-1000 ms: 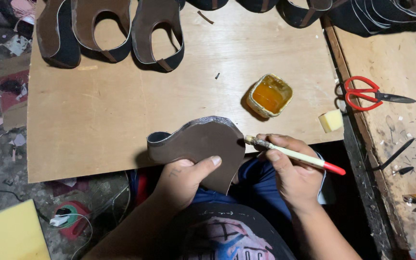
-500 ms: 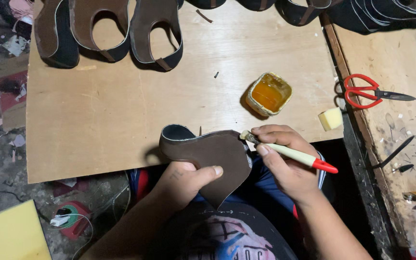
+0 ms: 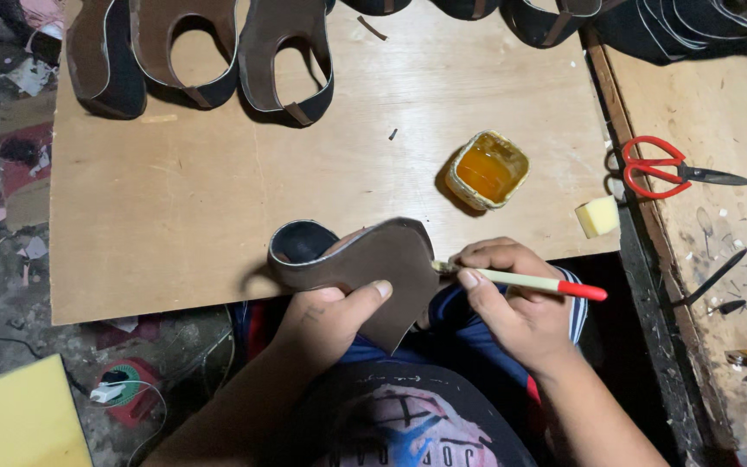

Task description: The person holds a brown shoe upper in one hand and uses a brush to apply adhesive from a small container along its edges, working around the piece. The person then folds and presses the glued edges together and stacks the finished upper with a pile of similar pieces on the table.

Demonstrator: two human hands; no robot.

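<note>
My left hand (image 3: pixel 326 320) holds a curved brown leather shoe piece (image 3: pixel 365 259) from below, thumb across its face, at the near edge of the wooden board (image 3: pixel 175 216). My right hand (image 3: pixel 512 307) grips a small brush (image 3: pixel 520 279) with a pale handle and red end; its bristle tip touches the right edge of the leather piece. A small yellow tub of amber glue (image 3: pixel 488 169) stands open on the board, just beyond the brush hand.
Several cut shoe uppers (image 3: pixel 209 52) lie along the board's far edge. A yellow sponge block (image 3: pixel 598 216) sits at the board's right edge. Red-handled scissors (image 3: pixel 663 169) and small tools lie on the bench to the right. Scraps litter the floor at left.
The leather piece has been turned and lowered towards me, its curled end now pointing left. The brush tip has slid along its right edge; both hands have shifted slightly nearer.
</note>
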